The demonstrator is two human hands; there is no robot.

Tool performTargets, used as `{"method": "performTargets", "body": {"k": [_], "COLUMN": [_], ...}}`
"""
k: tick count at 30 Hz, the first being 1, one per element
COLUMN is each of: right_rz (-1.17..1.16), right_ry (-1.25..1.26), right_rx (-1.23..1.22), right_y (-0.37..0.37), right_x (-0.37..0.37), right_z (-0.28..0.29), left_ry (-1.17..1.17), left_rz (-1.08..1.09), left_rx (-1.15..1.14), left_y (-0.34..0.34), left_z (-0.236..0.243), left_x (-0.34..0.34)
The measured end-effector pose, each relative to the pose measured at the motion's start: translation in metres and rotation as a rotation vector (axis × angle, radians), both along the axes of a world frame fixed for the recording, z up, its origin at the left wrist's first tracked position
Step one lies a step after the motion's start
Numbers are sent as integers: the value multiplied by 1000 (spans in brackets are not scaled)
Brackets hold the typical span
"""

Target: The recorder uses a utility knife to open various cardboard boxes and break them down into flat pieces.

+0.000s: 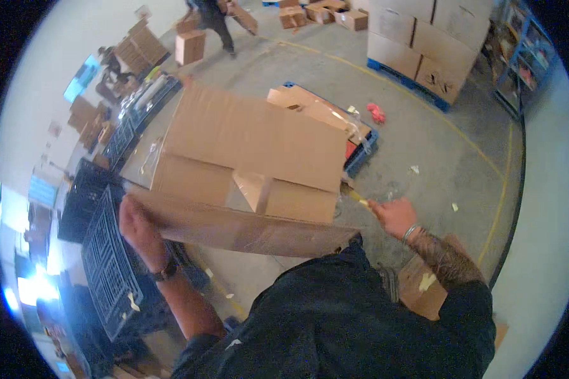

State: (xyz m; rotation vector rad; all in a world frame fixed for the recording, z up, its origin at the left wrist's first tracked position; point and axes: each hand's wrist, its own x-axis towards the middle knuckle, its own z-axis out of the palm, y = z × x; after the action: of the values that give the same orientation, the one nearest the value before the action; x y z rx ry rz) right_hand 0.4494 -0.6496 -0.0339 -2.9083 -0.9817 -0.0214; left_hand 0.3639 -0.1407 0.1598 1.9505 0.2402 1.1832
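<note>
In front of my body a large opened cardboard box (253,139) is tilted, its flaps and inner panels spread out. My left hand (139,230) grips the box at its near left edge, fingers bent over the cardboard. Over on the right, my right hand (395,218) is closed around a slim yellow-handled tool (358,197). The tool's darker far end is at the box's right corner; whether it touches the cardboard I cannot tell, and its exact kind is too blurred to make out.
Behind the box lies a blue pallet (363,155) with flattened cardboard. Stacked cartons (417,44) stand on another pallet at the far right. Black plastic crates (107,265) are close on my left. Scraps and a red item (376,113) litter the floor. A person (215,25) walks at the back.
</note>
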Motion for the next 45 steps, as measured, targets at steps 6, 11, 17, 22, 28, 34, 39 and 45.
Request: {"method": "performTargets", "body": {"k": [6, 11, 17, 22, 28, 34, 39, 45], "right_rz": [-494, -595, -561, -522, -433, 12, 246, 681], "right_ry": [487, 803, 920, 930, 901, 1469, 471, 368], "right_rx": [1011, 1200, 1175, 1227, 1088, 723, 671, 197], "right_y": [13, 61, 95, 98, 80, 25, 65, 181], "right_x": [9, 21, 31, 29, 6, -29, 10, 34], "right_z": [-69, -91, -119, -111, -90, -41, 16, 68], "left_ry": [-307, -388, -467, -492, -469, -474, -558, -503], "left_rz": [18, -259, -205, -304, -280, -820, -400, -831], "left_rx": [-136, -277, -376, -522, -462, -494, -721, -442], "left_y": [16, -4, -26, -2, -21, 5, -50, -51], "left_z": [-24, -8, 13, 12, 14, 2, 15, 18], "left_x": [-12, -25, -51, -73, -68, -74, -55, -39]}}
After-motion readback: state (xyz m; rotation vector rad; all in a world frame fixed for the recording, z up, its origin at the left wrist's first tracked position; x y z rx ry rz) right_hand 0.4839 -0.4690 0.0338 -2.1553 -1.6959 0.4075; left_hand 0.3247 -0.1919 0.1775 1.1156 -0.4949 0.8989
